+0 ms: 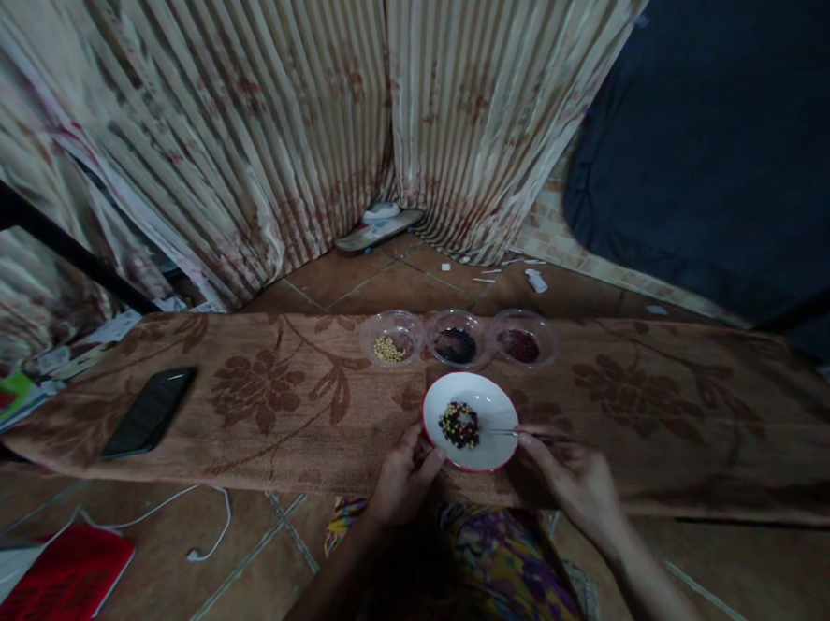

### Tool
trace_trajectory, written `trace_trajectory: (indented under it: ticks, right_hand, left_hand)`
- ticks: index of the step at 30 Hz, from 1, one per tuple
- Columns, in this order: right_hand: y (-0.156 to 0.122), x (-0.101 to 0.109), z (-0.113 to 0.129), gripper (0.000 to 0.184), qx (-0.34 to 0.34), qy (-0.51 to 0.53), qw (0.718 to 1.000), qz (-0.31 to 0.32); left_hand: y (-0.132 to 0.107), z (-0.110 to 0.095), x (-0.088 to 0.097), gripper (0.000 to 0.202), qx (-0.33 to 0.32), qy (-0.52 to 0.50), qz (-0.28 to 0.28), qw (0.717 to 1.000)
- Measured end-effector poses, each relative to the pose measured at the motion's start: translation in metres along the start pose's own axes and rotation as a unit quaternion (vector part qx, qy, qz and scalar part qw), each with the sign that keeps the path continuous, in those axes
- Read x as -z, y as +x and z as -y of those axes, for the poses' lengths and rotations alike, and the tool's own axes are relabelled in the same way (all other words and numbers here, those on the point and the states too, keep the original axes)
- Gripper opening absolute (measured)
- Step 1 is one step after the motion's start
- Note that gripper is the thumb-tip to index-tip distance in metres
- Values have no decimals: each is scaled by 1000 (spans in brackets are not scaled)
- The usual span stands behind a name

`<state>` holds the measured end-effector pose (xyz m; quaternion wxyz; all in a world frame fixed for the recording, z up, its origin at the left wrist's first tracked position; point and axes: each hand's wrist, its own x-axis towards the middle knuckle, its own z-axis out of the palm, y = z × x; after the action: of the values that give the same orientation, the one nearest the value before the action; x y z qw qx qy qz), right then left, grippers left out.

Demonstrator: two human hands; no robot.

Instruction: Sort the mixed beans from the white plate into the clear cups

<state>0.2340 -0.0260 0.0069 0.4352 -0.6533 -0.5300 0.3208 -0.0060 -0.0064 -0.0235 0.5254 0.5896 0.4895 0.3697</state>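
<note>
A white bowl (pixel 492 399) with a red rim sits near the front edge of the cloth-covered bench. Mixed dark and pale yellow beans (pixel 457 427) lie in its left half. My left hand (pixel 404 477) is closed on the bowl's near left rim, thumb at the edge. Between the fingers of my right hand (pixel 578 480) is a slim metal spoon (pixel 499 432), its tip reaching in among the beans. Behind the bowl stand three clear plastic cups in a row: one with yellow beans (pixel 387 350), one with black beans (pixel 455 345), one with dark red beans (pixel 519 345).
A black phone (pixel 148 411) lies on the left of the bench's brown flowered cloth (pixel 366 426). White cable (pixel 214 538) and a red packet (pixel 59 595) are on the tiled floor. Striped curtains (pixel 305 120) hang behind, with a dark covered object (pixel 721 142) at right.
</note>
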Motion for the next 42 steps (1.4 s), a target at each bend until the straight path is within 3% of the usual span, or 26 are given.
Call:
trace_trajectory:
  ticks: [10, 25, 42]
  right_hand:
    - [-8, -9, 7, 38, 37, -67, 996, 46]
    - [-8, -12, 6, 35, 74, -111, 991, 34]
    - [-9, -15, 0, 33, 81, -91, 992, 34]
  left_hand:
    - [0, 5, -2, 41, -15, -16, 3, 1000]
    - [-1, 4, -2, 37, -12, 11, -4, 1000]
    - [-2, 2, -1, 39, -5, 24, -11, 1000]
